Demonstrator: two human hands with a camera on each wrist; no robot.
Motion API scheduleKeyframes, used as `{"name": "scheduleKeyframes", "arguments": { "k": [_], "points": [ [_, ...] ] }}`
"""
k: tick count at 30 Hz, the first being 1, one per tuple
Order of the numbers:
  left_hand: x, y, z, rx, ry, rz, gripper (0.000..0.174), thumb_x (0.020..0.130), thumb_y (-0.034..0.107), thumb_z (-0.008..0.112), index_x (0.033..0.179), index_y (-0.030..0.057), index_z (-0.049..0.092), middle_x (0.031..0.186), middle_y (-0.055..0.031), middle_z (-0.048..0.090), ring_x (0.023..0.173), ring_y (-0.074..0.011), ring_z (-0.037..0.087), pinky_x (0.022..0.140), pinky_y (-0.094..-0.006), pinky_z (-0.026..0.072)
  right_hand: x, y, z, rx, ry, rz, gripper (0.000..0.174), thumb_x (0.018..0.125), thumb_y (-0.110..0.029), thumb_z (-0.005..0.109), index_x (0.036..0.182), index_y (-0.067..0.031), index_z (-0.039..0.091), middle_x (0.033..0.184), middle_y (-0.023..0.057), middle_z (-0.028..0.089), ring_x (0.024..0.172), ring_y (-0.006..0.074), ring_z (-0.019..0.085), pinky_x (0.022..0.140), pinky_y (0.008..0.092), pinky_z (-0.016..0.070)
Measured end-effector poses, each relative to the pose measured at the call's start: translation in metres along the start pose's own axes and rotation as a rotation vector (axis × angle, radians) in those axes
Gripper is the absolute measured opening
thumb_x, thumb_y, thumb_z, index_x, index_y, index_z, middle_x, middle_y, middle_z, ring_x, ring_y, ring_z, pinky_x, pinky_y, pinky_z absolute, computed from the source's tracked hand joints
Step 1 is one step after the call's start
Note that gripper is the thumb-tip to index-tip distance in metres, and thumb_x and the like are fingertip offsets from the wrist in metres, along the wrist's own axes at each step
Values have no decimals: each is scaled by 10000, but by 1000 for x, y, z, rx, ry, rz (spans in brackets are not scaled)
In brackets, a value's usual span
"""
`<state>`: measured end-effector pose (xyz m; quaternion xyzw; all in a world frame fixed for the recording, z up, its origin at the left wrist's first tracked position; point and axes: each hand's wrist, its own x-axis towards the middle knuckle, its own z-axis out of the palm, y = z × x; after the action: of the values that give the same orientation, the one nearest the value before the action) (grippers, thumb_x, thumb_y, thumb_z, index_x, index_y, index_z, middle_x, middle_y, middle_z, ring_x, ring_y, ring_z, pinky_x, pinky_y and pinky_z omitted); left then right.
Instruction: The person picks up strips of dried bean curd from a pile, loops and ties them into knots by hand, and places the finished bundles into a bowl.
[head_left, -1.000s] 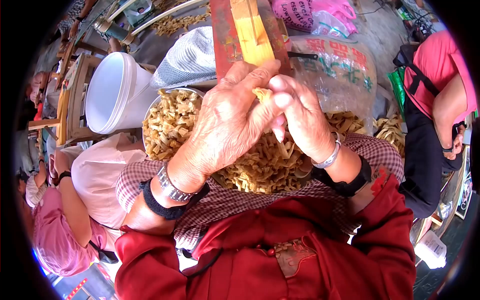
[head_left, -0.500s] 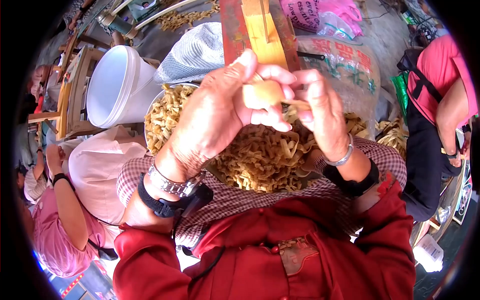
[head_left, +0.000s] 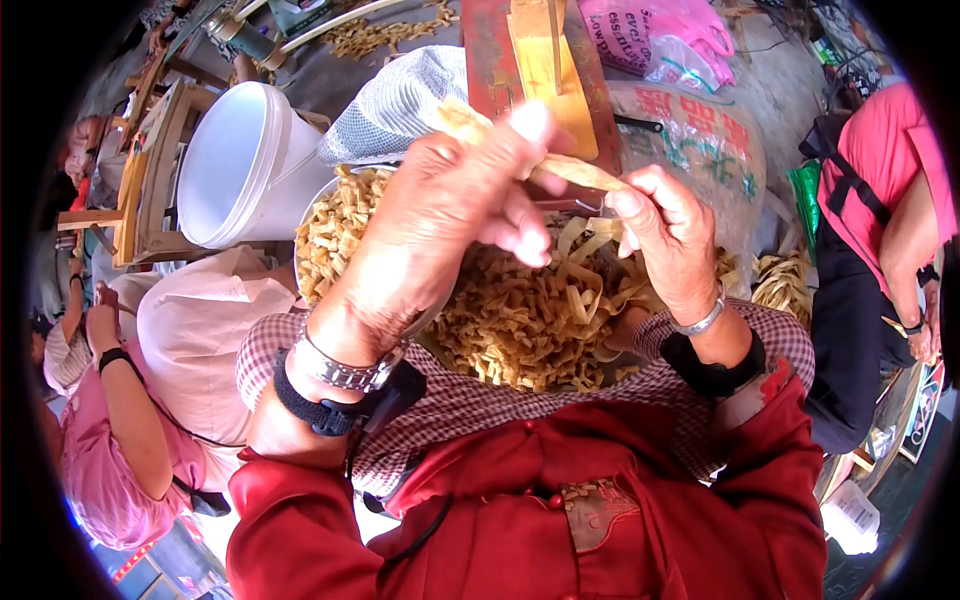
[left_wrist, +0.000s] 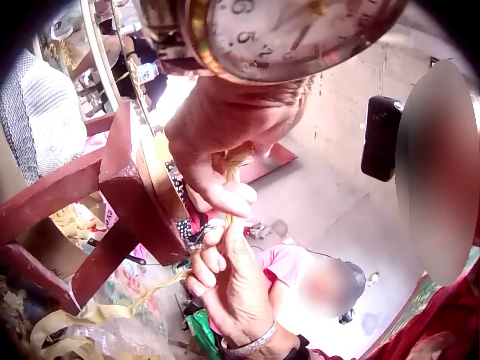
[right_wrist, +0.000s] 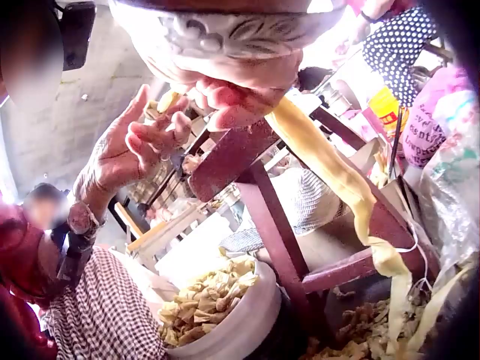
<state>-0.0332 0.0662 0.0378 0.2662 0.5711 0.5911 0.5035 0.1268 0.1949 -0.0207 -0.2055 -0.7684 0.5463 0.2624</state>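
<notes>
A long, pale yellow, flat, ribbon-like strip (head_left: 575, 172) spans the space between the two hands. My left hand (head_left: 430, 225) pinches it between thumb and fingers, and part of it shows above the knuckles. My right hand (head_left: 675, 230) holds the strip between thumb and curled index finger. From there the strip's long tail (right_wrist: 322, 150) hangs down toward the heap in the right wrist view. Below the hands lies a heap of small yellowish-brown folded pieces (head_left: 500, 345), mixed with longer loose strips (head_left: 580, 275). What the pieces are made of cannot be told.
A red wooden bench (head_left: 490, 60) with a yellow wooden block (head_left: 555, 90) stands ahead. At the left are a basin of folded pieces (head_left: 340, 240), a white bucket (head_left: 240, 165) and a mesh sack (head_left: 400, 105). A clear plastic bag (head_left: 700, 150) lies right. People sit on both sides.
The hands were together over the strip, then moved apart. The left hand turned over, and the strip now stretches between it and the right hand. The head view shifted slightly.
</notes>
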Motion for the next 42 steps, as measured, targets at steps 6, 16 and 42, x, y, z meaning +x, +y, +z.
{"name": "scheduleKeyframes", "arguments": {
  "k": [6, 16, 42],
  "points": [
    [3, -6, -2, -46, 23, 27, 306, 928, 263, 549, 1019, -23, 610, 673, -4, 568, 434, -41, 439, 396, -178, 371, 2, -2, 3, 90, -103, 57, 228, 916, -235, 585, 953, -10, 574, 682, 8, 546, 589, 51, 542, 471, 215, 475],
    [5, 1, -7, -186, 77, 85, 163, 898, 134, 575, 928, -22, 609, 590, 53, 390, 455, -22, 317, 384, -178, 292, 11, -24, -16, -99, -243, -129, 193, 925, -155, 520, 817, 1, 558, 611, 79, 495, 550, 187, 526, 544, 311, 412],
    [38, 35, -32, 625, 38, 52, 303, 903, 280, 593, 755, 25, 663, 586, 7, 577, 479, -50, 457, 429, -219, 355, 67, -22, -24, -486, -65, -319, 205, 925, -225, 505, 847, -43, 557, 595, 147, 509, 554, 328, 565, 479, 378, 406]
  ]
}}
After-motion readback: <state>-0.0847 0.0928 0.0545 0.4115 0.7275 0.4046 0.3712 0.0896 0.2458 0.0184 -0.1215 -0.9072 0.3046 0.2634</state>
